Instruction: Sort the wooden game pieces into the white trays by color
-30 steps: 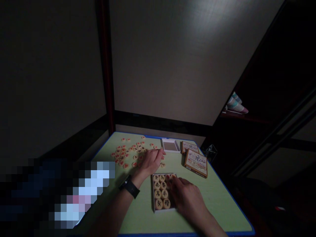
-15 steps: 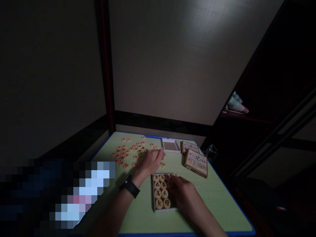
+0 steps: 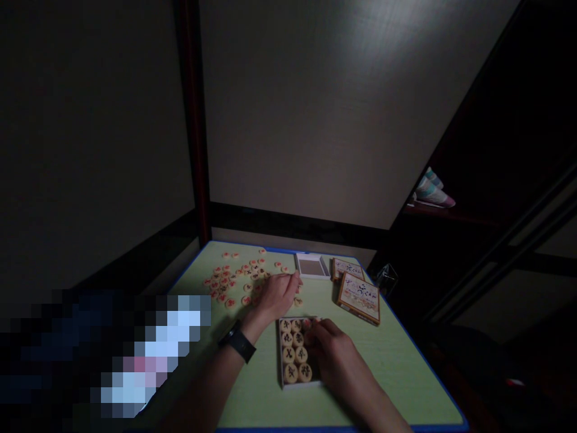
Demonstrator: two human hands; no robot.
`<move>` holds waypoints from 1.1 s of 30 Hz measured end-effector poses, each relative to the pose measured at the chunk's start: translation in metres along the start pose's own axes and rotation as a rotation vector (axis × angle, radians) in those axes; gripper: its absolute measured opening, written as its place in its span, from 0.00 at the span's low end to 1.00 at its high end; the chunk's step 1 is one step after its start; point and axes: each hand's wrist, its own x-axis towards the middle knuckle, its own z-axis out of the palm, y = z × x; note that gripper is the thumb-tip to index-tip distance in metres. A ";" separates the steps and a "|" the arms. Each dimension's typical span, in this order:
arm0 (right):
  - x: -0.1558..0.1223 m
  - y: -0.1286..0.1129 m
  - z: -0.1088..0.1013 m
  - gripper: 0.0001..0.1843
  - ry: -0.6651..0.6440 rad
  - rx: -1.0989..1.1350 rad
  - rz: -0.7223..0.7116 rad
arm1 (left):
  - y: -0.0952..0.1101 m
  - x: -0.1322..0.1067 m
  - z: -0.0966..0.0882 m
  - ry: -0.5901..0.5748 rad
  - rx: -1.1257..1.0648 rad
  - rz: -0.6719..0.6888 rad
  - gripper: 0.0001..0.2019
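Slightly shifted, right hand point(image 3: 336, 352) bends over the box point(image 3: 306, 385), left hand point(image 3: 276, 294) arches; can't tell either grip.

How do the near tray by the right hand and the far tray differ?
The near tray holds round pieces, mostly with dark characters, while the far tray shows its brownish floor. The right hand hides part of the near tray; the far tray lies beyond it, toward the table's far edge. Both are shallow, pale-walled and open-topped.
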 end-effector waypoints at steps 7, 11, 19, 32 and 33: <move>-0.002 -0.001 -0.002 0.19 -0.007 0.057 -0.051 | 0.000 -0.001 0.000 0.007 -0.001 -0.007 0.30; -0.002 -0.002 -0.001 0.19 -0.007 0.020 -0.024 | -0.001 -0.001 0.000 0.009 0.002 0.003 0.30; -0.003 -0.001 -0.002 0.20 -0.017 0.008 -0.021 | -0.001 0.000 0.001 -0.009 0.022 -0.005 0.30; -0.001 0.008 -0.019 0.15 0.084 0.037 -0.139 | 0.002 0.006 -0.018 0.147 0.408 -0.290 0.05; 0.004 0.009 -0.026 0.15 0.113 0.009 -0.148 | 0.002 0.007 -0.022 0.141 0.470 -0.326 0.05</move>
